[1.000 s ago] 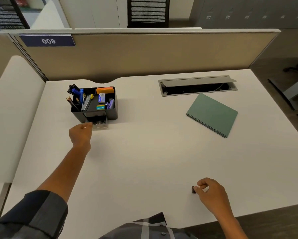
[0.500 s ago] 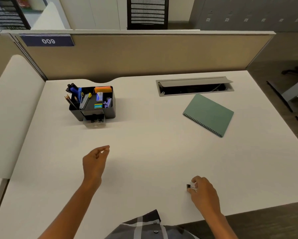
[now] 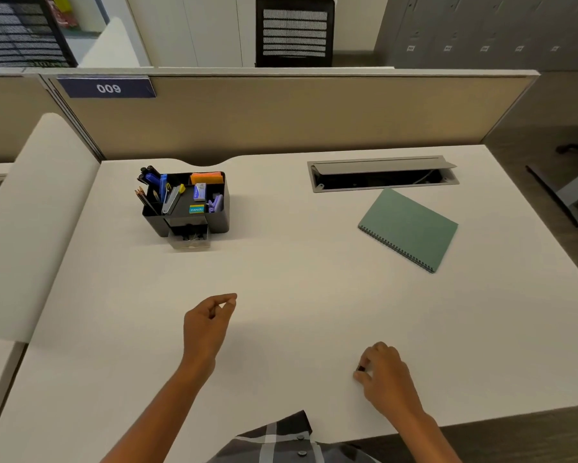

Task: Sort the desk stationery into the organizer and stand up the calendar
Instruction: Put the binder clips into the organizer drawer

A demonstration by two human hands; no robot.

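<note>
Binder clip (image 3: 361, 368): small, black, on the desk (image 3: 314, 289) near its front edge, pinched by right hand (image 3: 386, 374).
Left hand (image 3: 207, 320): loosely curled, holding nothing.
Advice: lift cleanly, drop into organizer (image 3: 219, 218) open clear drawer (image 3: 190, 240).

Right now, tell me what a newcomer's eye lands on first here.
The black organizer, crammed with colourful pens and sticky notes, stands far left on the white desk. A green spiral-bound calendar lies flat at far right. Nearer, the right hand pinches a small black clip, while the left hand hovers mid-desk.
</note>
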